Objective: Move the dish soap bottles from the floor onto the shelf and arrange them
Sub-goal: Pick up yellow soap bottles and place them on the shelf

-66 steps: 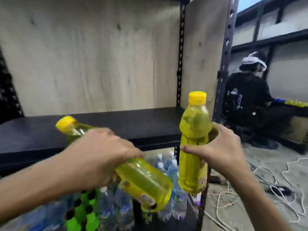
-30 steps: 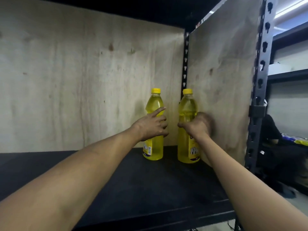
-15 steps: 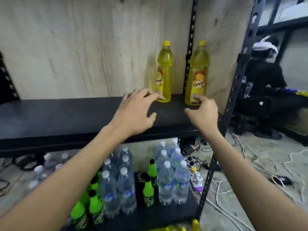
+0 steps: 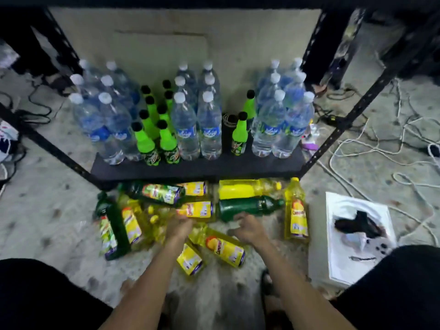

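Since half a second ago: both hands have dropped from the edge of the middle shelf to the floor pile; the two yellow bottles stood there are out of frame.

Head view, sole view.

Item: left hand [image 4: 179, 226]. Low over the pile, fingers at the labelled yellow bottle [image 4: 197, 209] lying crosswise. Blurred; grip cannot be told, nothing lifted.

Item: right hand [image 4: 247, 228]. Fingers partly spread, touching or just short of the dark green bottle [image 4: 250, 208], which lies on its side with the cap to the right. Not closed on it.

Item: dish soap bottles [image 4: 223, 248], yellow and dark green, about ten or so, all lying on the floor against the front of the bottom shelf [image 4: 197, 166]. None upright.

Item: bottom shelf stock. Water bottles [image 4: 185, 126] and green soda bottles [image 4: 144, 141], standing in rows.

Item: white board [image 4: 357, 236], flat on the floor at right; loose cables [image 4: 381, 148] beyond.

Handling note, as judgement: one bottle per hand, gripped round the waist, not the cap; choose bottles lying free on top so neighbours do not roll; lift clear of the bottom shelf's front edge; rise with the caps turned up, ready to stand them.
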`<state>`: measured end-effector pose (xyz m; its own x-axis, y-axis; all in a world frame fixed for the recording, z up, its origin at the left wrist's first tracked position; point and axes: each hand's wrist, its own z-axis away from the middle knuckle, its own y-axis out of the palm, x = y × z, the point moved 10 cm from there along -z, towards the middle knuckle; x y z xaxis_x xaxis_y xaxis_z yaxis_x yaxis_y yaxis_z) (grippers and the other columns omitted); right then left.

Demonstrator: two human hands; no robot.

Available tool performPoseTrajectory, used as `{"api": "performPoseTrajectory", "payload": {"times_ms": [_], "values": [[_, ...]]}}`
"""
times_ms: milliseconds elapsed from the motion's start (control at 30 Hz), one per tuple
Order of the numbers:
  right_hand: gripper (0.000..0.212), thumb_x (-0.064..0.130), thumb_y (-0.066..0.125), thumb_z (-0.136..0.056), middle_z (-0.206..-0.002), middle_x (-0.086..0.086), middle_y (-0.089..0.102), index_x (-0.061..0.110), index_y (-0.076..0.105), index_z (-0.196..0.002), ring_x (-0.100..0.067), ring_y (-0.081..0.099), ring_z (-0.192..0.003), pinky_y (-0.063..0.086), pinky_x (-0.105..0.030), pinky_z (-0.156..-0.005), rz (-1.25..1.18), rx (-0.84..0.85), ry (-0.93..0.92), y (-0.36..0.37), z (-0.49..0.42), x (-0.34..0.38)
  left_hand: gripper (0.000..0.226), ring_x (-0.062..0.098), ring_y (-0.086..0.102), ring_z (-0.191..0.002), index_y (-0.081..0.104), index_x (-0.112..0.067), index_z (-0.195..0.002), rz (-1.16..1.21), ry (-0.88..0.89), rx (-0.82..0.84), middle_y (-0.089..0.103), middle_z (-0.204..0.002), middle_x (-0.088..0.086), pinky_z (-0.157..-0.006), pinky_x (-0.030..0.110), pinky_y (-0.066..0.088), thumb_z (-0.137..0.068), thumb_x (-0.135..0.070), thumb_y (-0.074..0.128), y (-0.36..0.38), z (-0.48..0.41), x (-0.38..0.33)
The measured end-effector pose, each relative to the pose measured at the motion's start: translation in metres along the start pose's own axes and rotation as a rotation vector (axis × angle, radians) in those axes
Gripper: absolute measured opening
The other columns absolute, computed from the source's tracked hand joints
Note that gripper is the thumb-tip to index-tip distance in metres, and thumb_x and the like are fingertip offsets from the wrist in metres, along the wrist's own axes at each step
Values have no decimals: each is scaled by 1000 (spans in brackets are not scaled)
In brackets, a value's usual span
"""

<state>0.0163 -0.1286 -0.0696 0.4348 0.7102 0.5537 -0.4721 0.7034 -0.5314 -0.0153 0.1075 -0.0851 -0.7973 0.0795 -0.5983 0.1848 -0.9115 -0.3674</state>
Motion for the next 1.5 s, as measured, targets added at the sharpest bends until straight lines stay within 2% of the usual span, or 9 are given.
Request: {"api": "performPoseTrajectory", "payload": {"times_ms": [133,400,467,600,800,1033,1133,1333,1500], "values": [[81,38,82,-75,-143,-12,50,18,44,-143,-28,49,-131,44,-33,-100,345,247,14,73,-38,-35,26,28,56,-100,63,6,-112,62,-290,73,56,-109,21,-85,39,46,-90,-8,66,15,-38,81],[97,37,84,-69,-134,-10,50,28,29,-149,-34,50,-124,45,-43,-98,576,189,-50,120,-89,-43,86,35,31,-145,28,-1,-153,80,-499,0,27,-159,17,-114,47,32,-88,-35,74,24,-89,139],[93,31,83,-71,-131,-11,53,25,30,-147,-33,55,-120,48,-42,-95,577,166,-53,126,-94,-42,93,38,43,-137,37,-2,-148,46,-474,-66,41,-151,20,-110,52,39,-76,-35,85,15,-96,147],[70,21,76,-75,-118,-12,63,21,43,-137,-31,63,-110,53,-38,-84,551,116,-68,118,-88,-34,40,36,66,-102,63,-2,-96,124,-446,-22,65,-109,19,-92,51,53,-72,-21,89,14,-94,151],[72,24,78,-67,-114,-7,68,25,53,-135,-26,67,-106,56,-33,-83,520,49,-47,58,-48,-31,31,31,65,-86,58,-5,-102,134,-351,118,65,-98,20,-75,46,50,-81,-9,81,19,-35,115],[83,38,83,-48,-102,8,74,34,63,-129,-11,70,-95,51,-18,-74,306,-177,-196,-86,46,2,22,19,72,-67,66,-12,-95,1,18,256,76,-81,5,-53,27,55,-80,-16,82,6,69,-9],[87,49,77,-38,-86,20,71,36,67,-123,3,66,-79,48,-9,-66,136,-357,-319,-165,101,33,50,24,74,-83,66,-15,-108,-61,310,271,77,-89,6,-71,32,60,-66,-21,93,-15,133,-93],[83,44,89,-38,-100,22,74,45,65,-118,10,68,-91,54,-15,-81,-184,-675,-670,-329,227,126,61,17,75,-65,63,-30,-106,-38,866,339,78,-81,0,-55,18,54,-54,-28,95,-66,298,-275],[90,45,92,-46,-103,13,73,37,60,-130,-2,69,-95,57,-31,-86,-399,-965,-883,-446,313,219,63,17,74,-68,67,-25,-102,212,1211,216,75,-78,-1,-64,33,60,-48,-31,99,-89,385,-437]]}}
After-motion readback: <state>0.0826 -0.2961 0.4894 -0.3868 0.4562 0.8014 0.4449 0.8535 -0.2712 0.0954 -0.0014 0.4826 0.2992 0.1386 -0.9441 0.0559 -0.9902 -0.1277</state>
